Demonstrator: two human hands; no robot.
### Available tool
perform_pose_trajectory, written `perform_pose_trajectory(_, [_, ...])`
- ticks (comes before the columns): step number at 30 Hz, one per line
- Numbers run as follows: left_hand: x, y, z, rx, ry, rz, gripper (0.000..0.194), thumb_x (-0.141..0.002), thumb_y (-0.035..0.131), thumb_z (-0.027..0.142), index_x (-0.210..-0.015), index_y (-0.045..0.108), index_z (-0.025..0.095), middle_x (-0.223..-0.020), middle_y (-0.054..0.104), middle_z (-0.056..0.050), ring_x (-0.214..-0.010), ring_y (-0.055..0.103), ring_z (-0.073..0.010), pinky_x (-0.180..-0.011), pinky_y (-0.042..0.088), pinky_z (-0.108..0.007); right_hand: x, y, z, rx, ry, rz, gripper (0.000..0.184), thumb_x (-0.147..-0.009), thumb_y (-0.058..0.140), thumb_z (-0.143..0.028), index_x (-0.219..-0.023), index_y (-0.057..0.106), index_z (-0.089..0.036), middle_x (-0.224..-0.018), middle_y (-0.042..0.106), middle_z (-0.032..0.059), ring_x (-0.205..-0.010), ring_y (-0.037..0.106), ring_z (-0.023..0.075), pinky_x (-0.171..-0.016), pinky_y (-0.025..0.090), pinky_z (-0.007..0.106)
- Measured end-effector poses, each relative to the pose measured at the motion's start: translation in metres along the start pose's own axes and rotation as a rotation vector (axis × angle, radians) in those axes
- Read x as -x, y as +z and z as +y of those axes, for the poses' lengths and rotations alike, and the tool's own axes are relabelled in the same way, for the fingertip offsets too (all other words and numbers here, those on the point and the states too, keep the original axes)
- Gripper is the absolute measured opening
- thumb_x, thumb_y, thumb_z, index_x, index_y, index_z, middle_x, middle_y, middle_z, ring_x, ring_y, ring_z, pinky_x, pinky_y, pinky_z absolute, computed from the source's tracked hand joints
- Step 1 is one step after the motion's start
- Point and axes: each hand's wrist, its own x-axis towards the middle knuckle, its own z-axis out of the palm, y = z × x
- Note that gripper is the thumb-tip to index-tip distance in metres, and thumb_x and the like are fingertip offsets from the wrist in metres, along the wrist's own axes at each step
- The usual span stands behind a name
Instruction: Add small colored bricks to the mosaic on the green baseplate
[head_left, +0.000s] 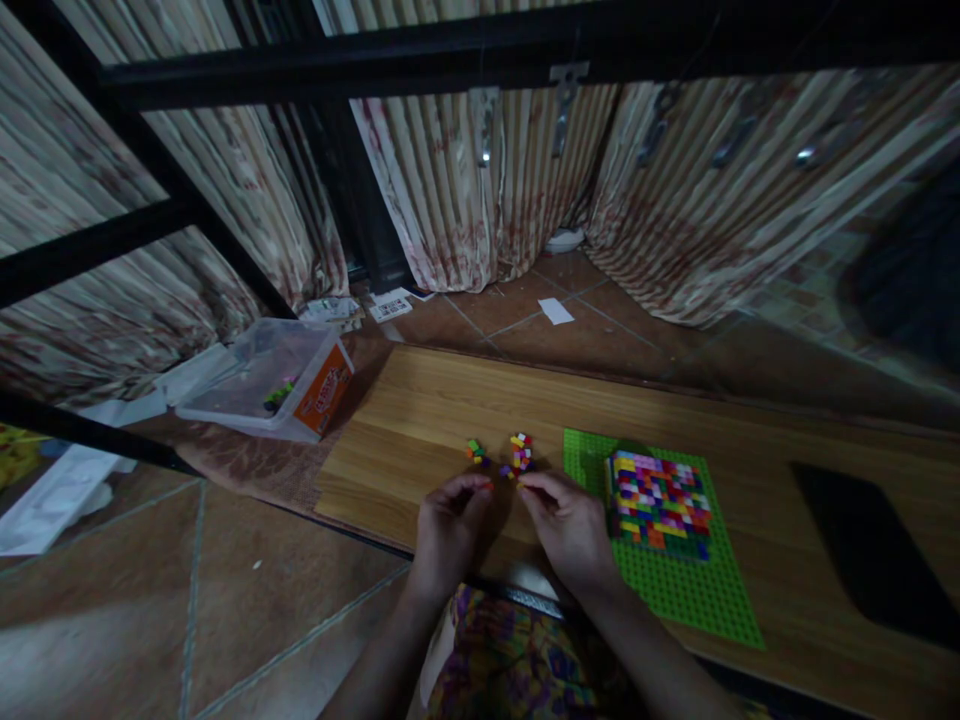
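My left hand [450,522] is closed in a pinch on a small red-orange toy brick [489,487] just above the wooden board. Facing it, my right hand [571,525] pinches a tiny orange brick [520,486], partly covered by the fingertips. Beyond my fingers lie two small groups of loose bricks: a green and orange cluster [476,452] and a mixed red, white, yellow and purple cluster [521,455]. Right of my right hand, a thick multicoloured brick block [660,500] stands on a green studded baseplate [720,600].
The wooden board [420,400] carries a flat black object [874,545] at the right. A clear plastic box [255,400] with an orange label and a few bricks inside stands at the left. Paper scraps [555,311] lie on the tiled floor before striped curtains [442,200].
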Motion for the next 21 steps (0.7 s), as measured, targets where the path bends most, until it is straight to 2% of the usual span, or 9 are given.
perform_pose_trajectory(2, [-0.011,-0.002,-0.003,-0.223,0.187,0.021,0.01,-0.079,0.064,0.022,-0.085,0.071,0.019,-0.085,0.071,-0.003,-0.081,0.065,-0.0161,-0.077,0.051,-0.027,-0.006,0.0,0.005,0.142,-0.1,0.0,0.017,-0.084,0.054,-0.021,-0.085,0.071,-0.022,-0.087,0.07,0.0052,-0.083,0.065,0.0196,-0.08,0.049,0.033])
perform_pose_trajectory(4, [-0.02,-0.002,-0.005,-0.393,0.331,0.024,0.014,-0.082,0.059,0.018,-0.088,0.071,0.021,-0.09,0.071,-0.004,-0.086,0.066,-0.0163,-0.081,0.051,-0.028,-0.012,0.0,0.01,0.209,-0.153,0.003,0.018,-0.085,0.052,-0.019,-0.087,0.07,-0.022,-0.089,0.071,0.0051,-0.085,0.065,0.0195,-0.081,0.049,0.033])
perform_pose_trajectory(7, [-0.028,0.002,-0.005,-0.555,0.444,0.027,0.021,-0.086,0.053,0.013,-0.092,0.07,0.021,-0.092,0.07,-0.005,-0.086,0.066,-0.0157,-0.08,0.052,-0.027,-0.02,-0.001,0.012,0.242,-0.182,0.021,0.02,-0.087,0.05,-0.02,-0.091,0.069,-0.022,-0.091,0.071,0.0046,-0.085,0.065,0.0185,-0.08,0.05,0.031])
perform_pose_trajectory(14, [-0.027,0.006,-0.005,-0.671,0.506,0.019,0.023,-0.088,0.049,0.011,-0.098,0.068,0.021,-0.096,0.069,-0.006,-0.089,0.065,-0.0165,-0.081,0.052,-0.028,-0.049,-0.005,0.011,0.432,-0.156,0.082,0.025,-0.089,0.046,-0.018,-0.095,0.07,-0.021,-0.094,0.071,0.0065,-0.086,0.065,0.0199,-0.08,0.048,0.032])
perform_pose_trajectory(21, [-0.026,0.003,-0.005,-0.595,0.506,0.048,0.018,-0.086,0.052,0.011,-0.091,0.067,0.019,-0.095,0.068,-0.006,-0.091,0.064,-0.0168,-0.083,0.053,-0.029,-0.065,-0.001,0.018,0.574,-0.13,-0.017,0.02,-0.085,0.053,-0.014,-0.092,0.071,-0.018,-0.092,0.068,0.0088,-0.089,0.063,0.0209,-0.081,0.045,0.031])
